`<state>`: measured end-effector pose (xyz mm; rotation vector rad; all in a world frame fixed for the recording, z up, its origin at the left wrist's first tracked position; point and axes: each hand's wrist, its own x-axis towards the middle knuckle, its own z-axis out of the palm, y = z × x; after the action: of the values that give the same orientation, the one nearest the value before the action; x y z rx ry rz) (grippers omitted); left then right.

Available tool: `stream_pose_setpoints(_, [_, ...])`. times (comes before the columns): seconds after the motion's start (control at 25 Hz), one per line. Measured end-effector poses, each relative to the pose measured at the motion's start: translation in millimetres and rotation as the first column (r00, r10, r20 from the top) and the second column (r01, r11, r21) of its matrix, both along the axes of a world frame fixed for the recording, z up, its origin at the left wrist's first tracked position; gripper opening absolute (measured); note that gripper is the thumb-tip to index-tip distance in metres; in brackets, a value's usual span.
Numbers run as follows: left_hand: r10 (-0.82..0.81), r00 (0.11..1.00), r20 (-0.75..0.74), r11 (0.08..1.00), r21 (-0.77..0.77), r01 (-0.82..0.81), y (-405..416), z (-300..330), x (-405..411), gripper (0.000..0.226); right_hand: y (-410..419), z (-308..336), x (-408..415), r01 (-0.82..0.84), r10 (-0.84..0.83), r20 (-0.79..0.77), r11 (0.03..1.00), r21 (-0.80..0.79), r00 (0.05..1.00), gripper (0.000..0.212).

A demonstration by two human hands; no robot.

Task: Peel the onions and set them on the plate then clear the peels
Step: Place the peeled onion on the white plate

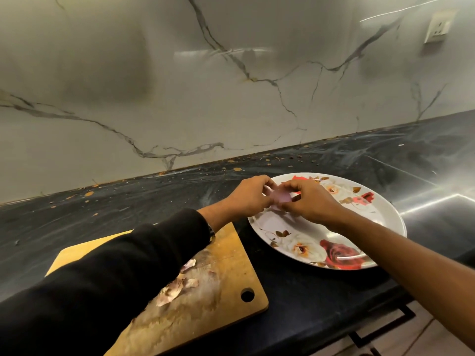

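A small purple onion (281, 197) is held between both hands just above the left part of the flowered white plate (370, 217). My left hand (250, 197) grips it from the left, fingers curled round it. My right hand (307, 199) pinches it from the right with thumb and fingertips. Most of the onion is hidden by the fingers. Dry onion peels (177, 286) lie on the wooden cutting board (226, 299) under my left sleeve.
The board and plate sit on a dark stone counter (128, 206) with crumbs along the marble backsplash. A wall socket (438, 27) is at the upper right. The counter's front edge runs at the lower right, with floor below.
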<state>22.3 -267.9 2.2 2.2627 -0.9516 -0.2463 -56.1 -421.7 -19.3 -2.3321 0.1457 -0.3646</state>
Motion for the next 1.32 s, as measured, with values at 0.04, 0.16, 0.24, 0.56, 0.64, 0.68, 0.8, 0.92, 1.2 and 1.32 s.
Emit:
stream_pose_setpoints(0.04, [0.002, 1.0, -0.007, 1.0, 0.004, -0.002, -0.2, -0.4, 0.0, 0.036, 0.1, -0.6, 0.0, 0.0, 0.0, 0.0, 1.0, 0.005, 1.0, 0.046])
stream_pose_setpoints(0.16, [0.007, 0.999, -0.032, 1.0, 0.002, -0.007, -0.4, -1.0, -0.9, 0.038, 1.5, -1.4, -0.1, -0.001, 0.001, -0.016, 0.999, 0.036, 1.0, 0.053])
stream_pose_setpoints(0.24, [0.008, 0.999, -0.038, 1.0, 0.004, -0.008, -1.0, -1.7, -1.7, 0.038, 2.6, -2.2, 0.1, -0.011, 0.012, -0.012, 0.999, 0.048, 1.0, 0.053])
stream_pose_setpoints(0.56, [0.004, 0.999, -0.036, 1.0, 0.022, -0.003, -1.3, 0.0, -4.6, 0.045, 1.4, -5.8, 1.7, -0.001, 0.001, -0.025, 1.0, 0.026, 1.0, 0.07])
stream_pose_setpoints(0.64, [0.006, 1.0, -0.021, 0.999, 0.031, -0.006, -0.1, 2.5, -4.4, 0.047, 1.6, -3.7, -0.5, 0.002, -0.001, -0.041, 1.0, 0.004, 0.999, 0.073])
stream_pose_setpoints(0.68, [0.011, 1.0, -0.014, 0.999, 0.031, -0.01, 1.2, 4.3, -3.9, 0.046, 2.1, -1.6, -2.8, 0.012, -0.012, -0.035, 1.0, -0.005, 0.999, 0.072])
stream_pose_setpoints(0.8, [0.032, 0.999, -0.001, 0.999, 0.012, -0.032, 9.4, 10.1, -1.7, 0.044, 5.1, 6.6, -9.1, 0.068, -0.067, 0.038, 0.997, -0.036, 0.997, 0.067])
stream_pose_setpoints(0.92, [0.037, 0.999, -0.002, 0.999, 0.009, -0.037, 21.1, 13.5, -3.6, 0.043, 9.6, 14.2, -11.8, 0.056, -0.056, 0.014, 0.997, -0.056, 0.998, 0.063])
stream_pose_setpoints(1.2, [0.006, 1.0, -0.014, 1.0, 0.023, -0.006, 33.5, 12.8, -15.7, 0.042, 17.0, 9.9, -14.2, 0.093, -0.099, -0.02, 0.979, -0.179, 0.995, 0.05])
stream_pose_setpoints(1.32, [-0.009, 1.0, -0.007, 1.0, 0.02, 0.009, 30.7, 14.1, -19.9, 0.041, 22.0, 12.5, -16.2, 0.102, -0.108, -0.02, 0.979, -0.177, 0.994, 0.051])
